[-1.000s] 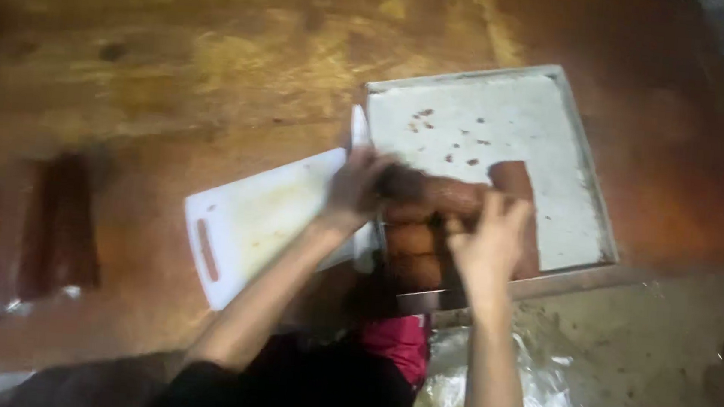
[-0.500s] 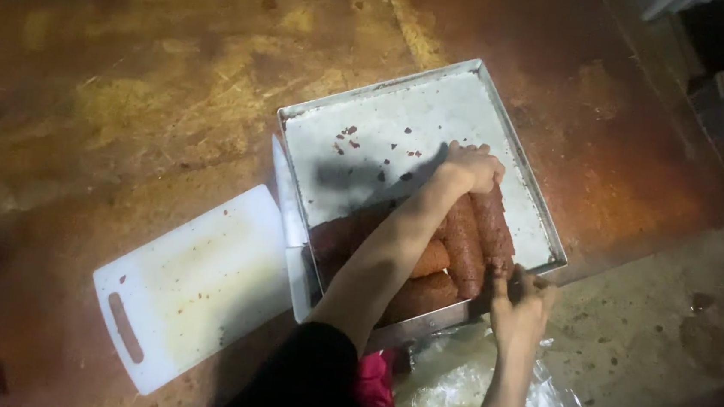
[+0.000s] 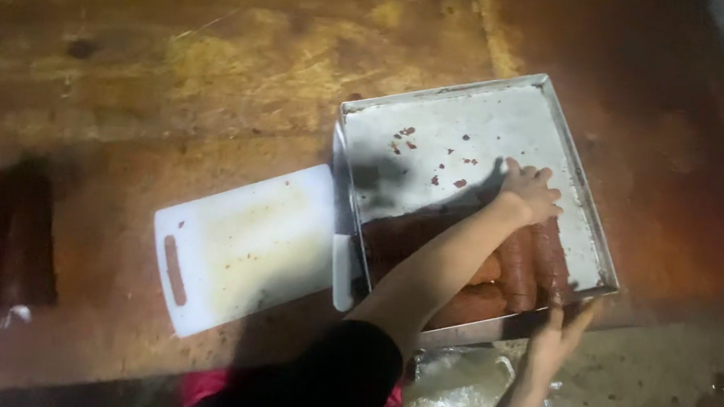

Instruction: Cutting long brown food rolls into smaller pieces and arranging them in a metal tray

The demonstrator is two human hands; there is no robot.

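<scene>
Seen from above, a person reaches the left hand across a square metal tray that sits near the right edge of a worn wooden desk. That hand lies palm down with fingers loosely curled over the far ends of several reddish-brown sausage-like rolls, which lie side by side in the tray's near right corner; whether it grips one or only presses on them cannot be told. The right hand is spread open against the tray's near rim at that same corner, fingers up along the metal, clasping nothing else. Small red crumbs dot the bare middle of the tray. Just beside the tray's left wall lies a white cutting board with a slot handle, stained yellowish, and a pale knife-like strip rests between board and tray. Well apart, at the desk's left edge, more dark rolls lie on clear wrap. Crumpled clear plastic shows below the desk's near edge.
</scene>
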